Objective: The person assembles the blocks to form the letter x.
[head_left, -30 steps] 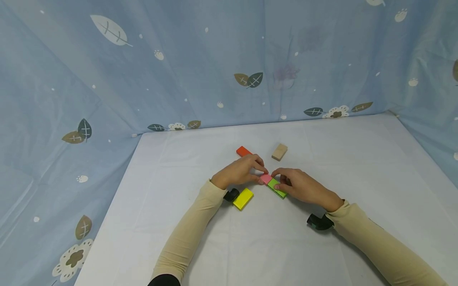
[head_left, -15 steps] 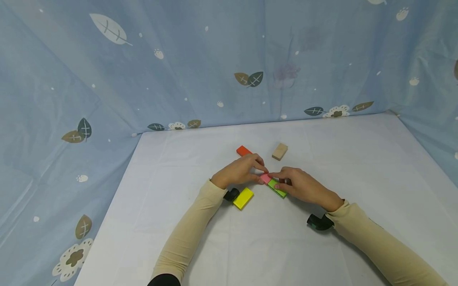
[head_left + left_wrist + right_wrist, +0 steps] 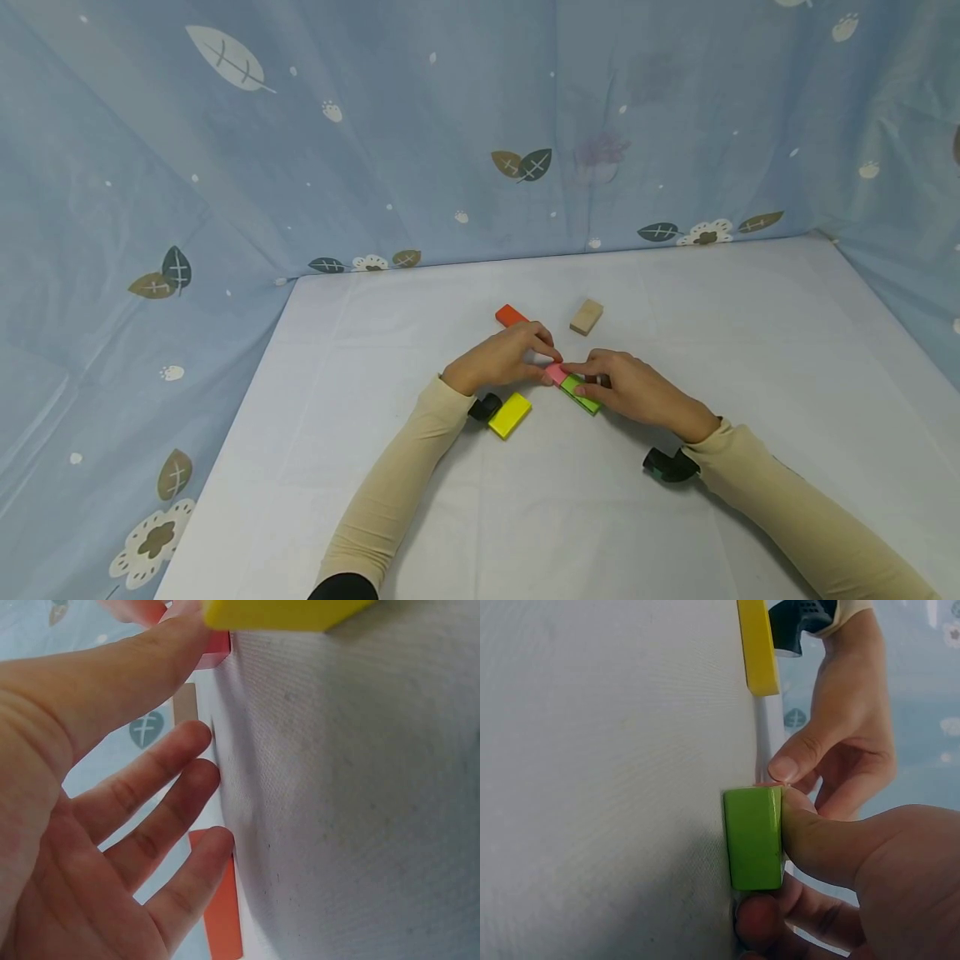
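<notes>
A pink block (image 3: 555,373) and a green block (image 3: 579,395) lie end to end in a slanting row on the white-covered table. My left hand (image 3: 498,358) pinches the pink block at its far-left end, thumb on the near side and index finger on the far side. With its thumb on top and other fingers along the far side, my right hand (image 3: 633,387) holds the green block; its index fingertip reaches over the pink one. In the right wrist view the end face of the green block (image 3: 753,838) shows fully. Fingers cover part of the pink block.
A yellow block (image 3: 511,416) lies just below the left wrist, beside its black wrist camera (image 3: 486,408). Behind the left hand is an orange-red block (image 3: 511,316), partly hidden. A plain wooden block (image 3: 587,317) lies farther back. A blue patterned curtain (image 3: 450,125) hangs behind the table.
The right index finger has shifted left, from the far edge by the blocks onto the pink block. My left hand and the other blocks stay in place.
</notes>
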Demonstrator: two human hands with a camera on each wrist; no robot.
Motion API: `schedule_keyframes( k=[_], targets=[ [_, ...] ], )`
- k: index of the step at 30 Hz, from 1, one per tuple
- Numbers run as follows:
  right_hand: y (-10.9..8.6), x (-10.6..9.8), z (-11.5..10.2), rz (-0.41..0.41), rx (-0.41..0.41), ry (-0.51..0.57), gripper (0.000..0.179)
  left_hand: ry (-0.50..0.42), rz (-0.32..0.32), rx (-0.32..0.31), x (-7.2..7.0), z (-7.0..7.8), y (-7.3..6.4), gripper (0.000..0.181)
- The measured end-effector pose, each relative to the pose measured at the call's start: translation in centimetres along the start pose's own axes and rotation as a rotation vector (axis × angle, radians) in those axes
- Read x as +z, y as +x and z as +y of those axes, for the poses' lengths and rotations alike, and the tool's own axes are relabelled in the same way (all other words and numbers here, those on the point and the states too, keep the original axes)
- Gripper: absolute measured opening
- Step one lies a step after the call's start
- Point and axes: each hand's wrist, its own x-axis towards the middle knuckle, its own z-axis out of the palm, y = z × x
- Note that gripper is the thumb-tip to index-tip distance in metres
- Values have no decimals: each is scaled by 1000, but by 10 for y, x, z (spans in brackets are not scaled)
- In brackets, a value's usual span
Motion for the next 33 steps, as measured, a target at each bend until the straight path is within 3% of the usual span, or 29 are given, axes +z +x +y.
schedule_keyframes(
  k=[17,24,28,33],
  targets=[
    [-4,-7,1,-17,-6,11,41,27,-17,21,-3,7,1,32],
    [-5,-5,3,-6,7,12,41,-9,-32,1,-9,12,-2,37],
    [-4,-3,3,-15,9,19,41,-62,14,-12,-14,15,-7,41],
    [-2,-4,1,-21,21,4,41,-118,153,26,-26,22,-18,40]
  ],
)
